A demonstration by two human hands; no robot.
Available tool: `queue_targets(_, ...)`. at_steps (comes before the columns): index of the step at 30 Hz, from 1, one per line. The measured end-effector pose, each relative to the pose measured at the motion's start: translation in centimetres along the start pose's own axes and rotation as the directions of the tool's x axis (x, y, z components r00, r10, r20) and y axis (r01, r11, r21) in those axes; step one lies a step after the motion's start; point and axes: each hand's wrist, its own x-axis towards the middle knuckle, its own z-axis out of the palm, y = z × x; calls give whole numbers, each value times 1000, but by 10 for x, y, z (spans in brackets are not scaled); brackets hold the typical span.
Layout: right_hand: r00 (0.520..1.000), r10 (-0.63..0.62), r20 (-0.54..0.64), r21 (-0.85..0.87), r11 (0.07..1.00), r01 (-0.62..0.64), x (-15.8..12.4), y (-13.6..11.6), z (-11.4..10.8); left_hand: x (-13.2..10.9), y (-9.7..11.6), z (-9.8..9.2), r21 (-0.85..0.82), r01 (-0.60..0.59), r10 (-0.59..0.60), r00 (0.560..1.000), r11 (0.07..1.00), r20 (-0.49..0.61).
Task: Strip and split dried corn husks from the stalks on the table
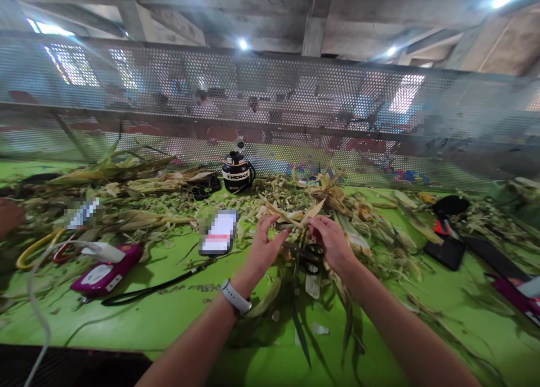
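Pale dried corn husk stands between my two hands over the green table. My right hand pinches the edge of a husk strip between thumb and fingers. My left hand, with a white watch band on its wrist, is at the left side of the husk, thumb and fingers apart. Whether its fingertips touch the husk is hard to tell. Below the hands lie dark looped handles that look like scissors, partly hidden by husk. Long green leaf strips trail toward the table's front edge.
Husk scraps cover much of the green table. A lit phone on a black strap, a purple power strip with a white cable, and a black ENERGY bottle stand nearby. A perforated metal screen rises behind. Another person's hand shows far left.
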Motion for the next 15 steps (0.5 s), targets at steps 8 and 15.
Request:
queue_targets(8, 997, -65, -31, 72, 995, 67, -13, -6, 7, -15, 10, 0, 479, -444, 434, 890, 757, 137)
queue_targets(15, 992, -115, 55, 35, 993, 113, -23, -8, 14, -8, 9, 1, 479, -413, 423, 901, 775, 93)
